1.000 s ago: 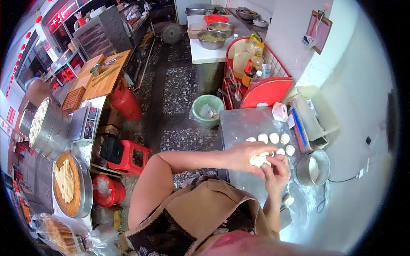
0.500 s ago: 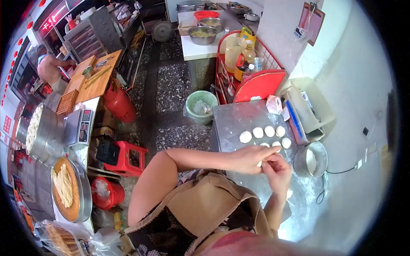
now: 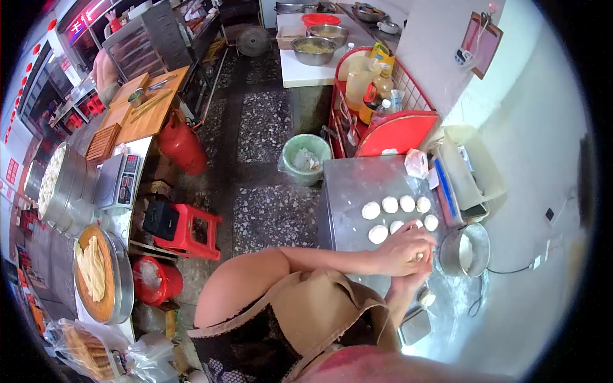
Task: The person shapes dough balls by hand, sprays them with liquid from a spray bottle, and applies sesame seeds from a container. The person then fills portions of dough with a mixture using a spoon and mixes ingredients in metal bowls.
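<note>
I observe the left hand [image 3: 403,251] and right hand [image 3: 414,279] closed together, grip around a dough piece [image 3: 419,257], mostly hidden, above the worktop [image 3: 350,179], near dough rounds [image 3: 377,234]. Step in hand, I judge: shaping; next move calls for even pressure.

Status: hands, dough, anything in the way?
Left hand and right hand together around dough piece. Piece mostly hidden by fingers. Dough balls crowd the table just beyond; metal pan to the right.

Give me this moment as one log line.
left hand: closed around dough piece | right hand: against left, partly hidden | dough balls: on metal table | metal bowl: beside dough balls
</note>
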Demonstrator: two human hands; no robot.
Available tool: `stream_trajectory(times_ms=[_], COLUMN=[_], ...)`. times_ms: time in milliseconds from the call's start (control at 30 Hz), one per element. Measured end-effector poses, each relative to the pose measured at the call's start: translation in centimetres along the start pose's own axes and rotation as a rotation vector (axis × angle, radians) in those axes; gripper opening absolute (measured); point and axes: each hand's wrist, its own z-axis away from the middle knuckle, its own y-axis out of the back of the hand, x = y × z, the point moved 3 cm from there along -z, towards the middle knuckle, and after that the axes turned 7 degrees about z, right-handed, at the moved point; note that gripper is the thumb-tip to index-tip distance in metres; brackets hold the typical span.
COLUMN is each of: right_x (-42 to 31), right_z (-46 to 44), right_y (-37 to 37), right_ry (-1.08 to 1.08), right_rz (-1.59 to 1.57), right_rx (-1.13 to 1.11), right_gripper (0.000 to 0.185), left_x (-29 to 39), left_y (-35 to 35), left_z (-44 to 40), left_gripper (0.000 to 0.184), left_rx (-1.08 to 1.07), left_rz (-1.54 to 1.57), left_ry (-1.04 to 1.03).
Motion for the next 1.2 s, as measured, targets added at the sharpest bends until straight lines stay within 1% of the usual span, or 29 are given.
stream_trajectory(times_ms=[67, 133, 200, 267, 300, 333, 367, 400, 433, 467, 500, 533, 567, 600, 667, 733, 800, 833, 867, 900, 933, 967, 1000, 1033, 1067, 1100, 1133, 1167, 1200], right_x=[-0.4, -1.8, -2.9, -3.0, -2.5, -1.9, -1.3, -0.8, -0.8, -1.5, -2.2, -3.0, -3.4, -4.0, -4.2, -4.8, -5.0, -4.9, -4.8, -4.9, -4.9, -5.2, -5.7, -6.3, -6.6, -6.4, -6.1, -5.8, -5.6], right_z=[-0.7, -0.4, -0.3, -0.3, -1.2, -2.3, -3.6, -4.7, -5.5, -5.2, -5.0, -5.1, -5.2, -5.1, -4.6, -3.9, -3.6, -3.9, -4.0, -4.2, -4.2, -4.4, -4.0, -3.7, -3.5, -3.7, -2.8, -2.4, -2.2], right_y=[0.4, -1.5, -3.8, -4.7, -3.6, -2.8, -2.6, -2.5, -2.3, -2.9, -3.5, -2.6, -2.7, -4.5, -5.9, -7.2, -6.8, -6.1, -5.7, -5.1, -4.5, -4.4, -4.5, -4.7, -4.9, -4.1, -4.7, -4.9, -5.4], right_ry=[0.004, -0.096, -0.055, 0.0, 0.009, 0.009, 0.015, 0.03, 0.067, 0.087, 0.098, 0.131, 0.154, 0.124, 0.143, 0.129, 0.094, 0.138, 0.154, 0.179, 0.201, 0.192, 0.2, 0.272, 0.342, 0.544, 0.567, 0.679, 0.792], right_rz=[0.13, -0.015, 0.043, -0.179, -0.209, -0.211, -0.196, -0.183, -0.166, -0.118, -0.065, 0.058, 0.144, 0.134, 0.131, 0.021, -0.135, -0.185, -0.188, -0.109, -0.033, -0.115, -0.116, -0.028, 0.059, 0.272, 0.507, 0.651, 0.796], right_rx=[0.079, 0.022, 0.035, 0.139, 0.058, 0.064, -0.053, -0.153, -0.237, -0.092, 0.053, 0.094, 0.243, 0.197, 0.222, 0.065, -0.003, 0.033, 0.055, 0.133, 0.21, 0.172, 0.183, 0.211, 0.236, 0.234, 0.207, 0.163, 0.112], right_gripper=[0.057, 0.043, 0.046, 0.051, 0.051, 0.051, 0.051, 0.05, 0.05, 0.049, 0.048, 0.047, 0.043, 0.045, 0.061, 0.065, 0.067, 0.06, 0.06, 0.054, 0.049, 0.041, 0.041, 0.044, 0.046, 0.044, 0.051, 0.055, 0.059], left_x=[-0.5, -1.2, -1.1, -0.3, -0.8, -1.3, -2.0, -3.9, -4.2, -4.5, -4.4, -4.7, -5.1, -3.5, -4.3, -1.5, -1.3, -1.5, -2.1, -2.7, -2.9, -3.3, -3.1, -2.9, -2.3, -1.6, -0.5, 0.0, -0.4], left_y=[-0.5, -0.7, -0.6, 0.1, -0.1, -0.8, -1.5, -2.6, -2.4, -2.1, -1.9, -1.6, -1.4, -0.9, -1.3, -0.6, -1.2, -1.0, -1.4, -2.4, -3.0, -3.3, -3.5, -3.0, -3.2, -3.4, -3.5, -3.4, -3.5], left_z=[-0.3, -1.1, -2.5, -4.4, -4.5, -4.7, -4.7, -4.5, -5.0, -5.5, -5.9, -5.9, -5.8, -6.6, -6.2, -7.3, -7.0, -6.8, -6.5, -6.4, -6.1, -5.6, -5.3, -5.4, -5.3, -5.3, -5.4, -5.6, -5.7], left_gripper=[0.02, 0.024, 0.023, 0.019, 0.019, 0.019, 0.022, 0.026, 0.038, 0.05, 0.072, 0.083, 0.081, 0.062, 0.037, 0.026, 0.025, 0.033, 0.033, 0.045, 0.059, 0.091, 0.091, 0.097, 0.091, 0.086, 0.08, 0.062, 0.04], left_rx=[-0.001, 0.047, 0.039, 0.181, 0.179, 0.133, 0.085, 0.061, -0.052, -0.164, -0.074, -0.022, -0.022, -0.059, -0.055, 0.102, 0.185, 0.091, 0.074, -0.055, -0.184, -0.291, -0.299, -0.149, -0.054, 0.043, 0.138, 0.116, 0.17], left_rz=[-0.039, 0.108, 0.202, 0.474, 0.475, 0.405, 0.339, 0.36, 0.379, 0.391, 0.339, 0.318, 0.317, 0.351, 0.426, 0.307, 0.496, 0.327, 0.346, 0.377, 0.406, 0.529, 0.538, 0.468, 0.482, 0.491, 0.496, 0.604, 0.606], left_ry=[0.032, 0.095, 0.175, 0.124, 0.132, 0.025, -0.081, -0.014, 0.03, 0.076, -0.027, -0.053, -0.087, -0.031, 0.019, -0.077, -0.02, -0.167, -0.157, -0.12, -0.085, 0.072, 0.075, 0.018, -0.017, -0.054, -0.09, 0.122, 0.153])
